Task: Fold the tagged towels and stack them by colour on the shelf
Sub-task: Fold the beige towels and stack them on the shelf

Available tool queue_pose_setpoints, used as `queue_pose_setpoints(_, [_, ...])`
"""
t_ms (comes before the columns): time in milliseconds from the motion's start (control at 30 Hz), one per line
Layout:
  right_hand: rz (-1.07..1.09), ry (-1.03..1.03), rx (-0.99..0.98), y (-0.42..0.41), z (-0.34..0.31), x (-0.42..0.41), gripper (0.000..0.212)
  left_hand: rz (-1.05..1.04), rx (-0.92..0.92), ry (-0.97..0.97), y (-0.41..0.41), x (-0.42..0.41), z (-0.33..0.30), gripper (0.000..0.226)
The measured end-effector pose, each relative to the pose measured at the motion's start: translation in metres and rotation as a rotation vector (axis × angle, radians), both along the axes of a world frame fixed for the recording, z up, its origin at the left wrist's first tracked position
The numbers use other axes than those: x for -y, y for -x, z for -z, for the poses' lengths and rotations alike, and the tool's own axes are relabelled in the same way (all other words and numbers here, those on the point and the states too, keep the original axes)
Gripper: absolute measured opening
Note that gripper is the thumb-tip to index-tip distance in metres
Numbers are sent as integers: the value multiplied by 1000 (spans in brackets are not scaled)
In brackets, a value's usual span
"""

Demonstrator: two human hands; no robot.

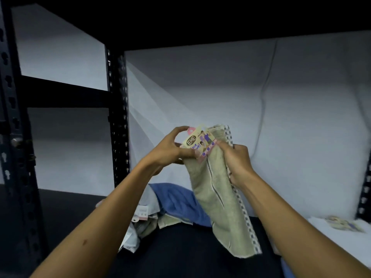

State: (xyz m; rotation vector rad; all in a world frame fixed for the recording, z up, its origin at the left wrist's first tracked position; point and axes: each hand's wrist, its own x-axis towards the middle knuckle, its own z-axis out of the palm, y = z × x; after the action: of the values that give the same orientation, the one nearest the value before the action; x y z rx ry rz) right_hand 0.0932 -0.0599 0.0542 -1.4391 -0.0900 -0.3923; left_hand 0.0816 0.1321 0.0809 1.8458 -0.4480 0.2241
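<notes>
Left hand pinches the tag, right hand grips the beige towel hanging straight, probably lining it up to fold; blue towel at 7 o'clock.

The beige towel is showing a pale olive-tan pile, a thin grey stripe running down its length, and a white border band carrying a row of small grey squares along one edge. Its card tag is showing a cream ground, a pink hanger tab and pink lower strip, a dark oval logo with white letters, purple lettering and purple dots. The blue towel is showing a plain mid-blue. The shelf frame is appearing black with rows of punched slots. The backdrop sheet is appearing plain white-grey.
</notes>
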Motion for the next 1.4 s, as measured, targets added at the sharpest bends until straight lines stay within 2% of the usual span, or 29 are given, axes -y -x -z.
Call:
queue_pose_setpoints(67, [-23,-46,-19,2,-1,10,32,20,-21,89,-3,3,16,77])
queue_pose_setpoints(167, [-76,-31,-4,11,-3,24,20,-14,27,323,-3,13,27,62])
queue_pose_setpoints(233, [-114,-24,33,14,-4,34,17,-57,80,411,-3,19,27,51])
queue_pose_setpoints(367, [-281,32,55,20,-8,54,46,-90,174,407,-1,31,21,26])
queue_pose_setpoints(433, [-379,63,55,25,-13,64,51,-95,211,367,2,37,17,14])
queue_pose_setpoints(467, [-416,79,58,28,-17,69,49,-87,222,356,3,40,16,17])
queue_pose_setpoints(567, [-455,289,95,39,-30,81,39,-36,216,316,7,49,21,24])
queue_pose_setpoints(633, [-445,471,120,46,-37,82,40,-17,208,298,8,52,27,23])
queue_pose_setpoints(733, [-335,695,209,54,-39,77,49,-11,195,333,9,56,36,22])
queue_pose_setpoints(833, [-259,820,289,59,-38,75,42,29,193,335,12,55,43,21])
queue_pose_setpoints(933, [-225,765,251,58,-37,80,36,161,152,310,12,47,53,28])
queue_pose_setpoints(1033, [-163,632,226,52,-32,86,40,274,111,237,11,42,74,42])
queue_pose_setpoints(1100, [-126,493,212,47,-28,92,42,285,119,140,12,42,95,39])
queue_pose_setpoints(1200, [-90,256,156,38,-16,104,42,239,138,-128,12,36,130,25])
queue_pose_setpoints(1267, [-43,175,108,32,-4,115,43,247,62,-216,11,26,151,22])
queue_pose_setpoints(1333, [15,144,62,27,12,128,45,202,-38,-171,11,15,168,27])
queue_pose_setpoints(1400, [50,128,9,24,29,141,45,77,-99,-1,11,4,181,31])
